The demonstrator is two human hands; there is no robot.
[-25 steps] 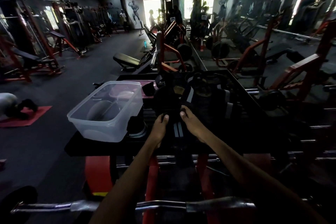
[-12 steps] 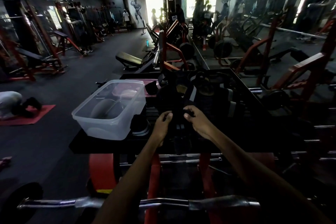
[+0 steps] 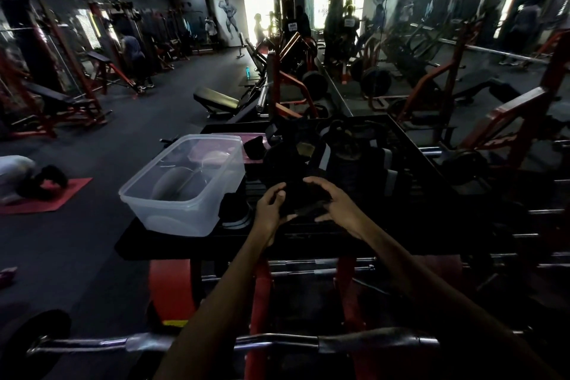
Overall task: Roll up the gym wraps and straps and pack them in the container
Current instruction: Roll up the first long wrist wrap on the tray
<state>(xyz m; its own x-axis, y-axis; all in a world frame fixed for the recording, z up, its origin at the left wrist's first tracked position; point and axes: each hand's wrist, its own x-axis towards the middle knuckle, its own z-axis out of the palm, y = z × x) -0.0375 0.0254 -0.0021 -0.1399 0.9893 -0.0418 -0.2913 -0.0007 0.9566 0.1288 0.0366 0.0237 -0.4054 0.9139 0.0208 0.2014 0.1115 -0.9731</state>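
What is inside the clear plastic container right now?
The clear plastic container shows no rolled wraps inside; only blurred shapes show through its walls. A rolled black wrap sits beside it. Glare hides the far corner.

**Colours: mostly black, red, clear plastic**

Wrap (image 3: 303, 205) between the hands: black, no pattern readable in this light. Pile of wraps (image 3: 354, 157) behind: black with grey-white stripes. Rolled wrap (image 3: 236, 216) by the container: black, white band at base. Container (image 3: 185, 188): clear, colourless. Lid (image 3: 249, 145) behind it: pink. Counter (image 3: 308, 244): black. Floor mat (image 3: 58, 197): red. Machine frames (image 3: 509, 120): red.
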